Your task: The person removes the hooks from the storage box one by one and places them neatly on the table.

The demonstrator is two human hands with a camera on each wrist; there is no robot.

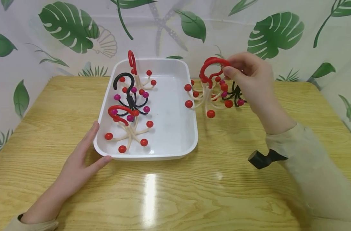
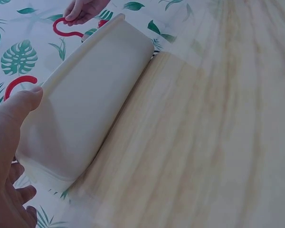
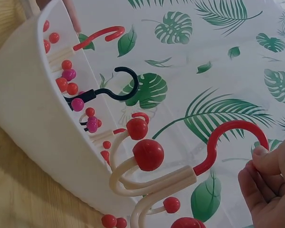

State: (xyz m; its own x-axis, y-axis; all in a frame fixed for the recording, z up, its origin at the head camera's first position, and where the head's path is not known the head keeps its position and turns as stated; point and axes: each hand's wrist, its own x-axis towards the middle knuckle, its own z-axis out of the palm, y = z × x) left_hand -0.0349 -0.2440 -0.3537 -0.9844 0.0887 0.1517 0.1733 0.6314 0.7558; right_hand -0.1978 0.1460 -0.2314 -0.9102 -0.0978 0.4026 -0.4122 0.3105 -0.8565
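Note:
My right hand (image 1: 251, 73) pinches the red hook end of a multi-arm hanger (image 1: 209, 93). Its cream arms end in red balls and hang just right of the white tray (image 1: 194, 128); the gap beneath them is hard to judge. Along the tray's left half stand a near red-hooked hanger (image 1: 131, 130), a black hanger (image 1: 130, 101) with pink balls, and a far red-hooked hanger (image 1: 131, 59). At the tray's near left corner, my left hand (image 1: 78, 162) touches the wall with extended fingers, its thumb by the front rim.
Behind the held hanger, a black hanger (image 1: 237, 91) with pink balls and more red balls partly show on the wooden table (image 1: 175, 192). A leaf-patterned backdrop (image 1: 221, 29) rises along the table's far edge. A black strap piece (image 1: 262, 159) sticks out from the right sleeve.

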